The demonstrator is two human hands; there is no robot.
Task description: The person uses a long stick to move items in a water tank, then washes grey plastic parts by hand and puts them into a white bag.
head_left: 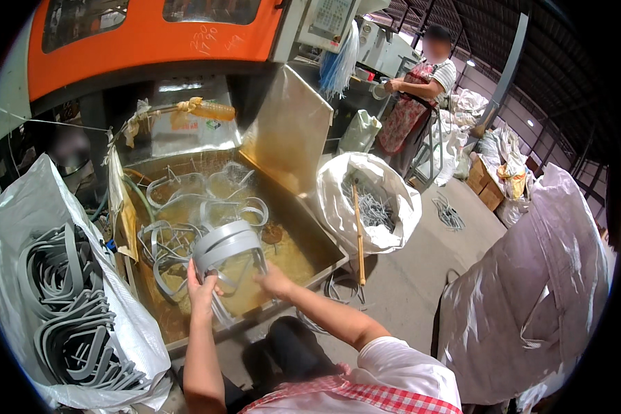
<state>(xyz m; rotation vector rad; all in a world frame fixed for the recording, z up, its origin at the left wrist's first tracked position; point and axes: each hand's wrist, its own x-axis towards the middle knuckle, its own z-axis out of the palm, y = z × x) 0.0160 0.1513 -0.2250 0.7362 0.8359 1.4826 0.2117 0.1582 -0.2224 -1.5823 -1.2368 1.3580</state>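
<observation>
Over a metal water tub [328, 265] I hold a small stack of curved grey plastic bands [226, 243], arched side up. My left hand [201, 288] is closed on their left side, with the thumb in front. My right hand [276, 281], slightly blurred, is closed around the right ends of the same bands. More looped grey plastic pieces [162, 238] lie in the murky yellowish water beyond and to the left of my hands.
An open white sack [134, 303] of stacked grey bands stands left. Right of the tub, a white sack [331, 186] holds thin grey scraps and a wooden stick [359, 234]. A large filled sack [524, 297] stands right. An orange machine [152, 41] and another person [414, 96] are beyond.
</observation>
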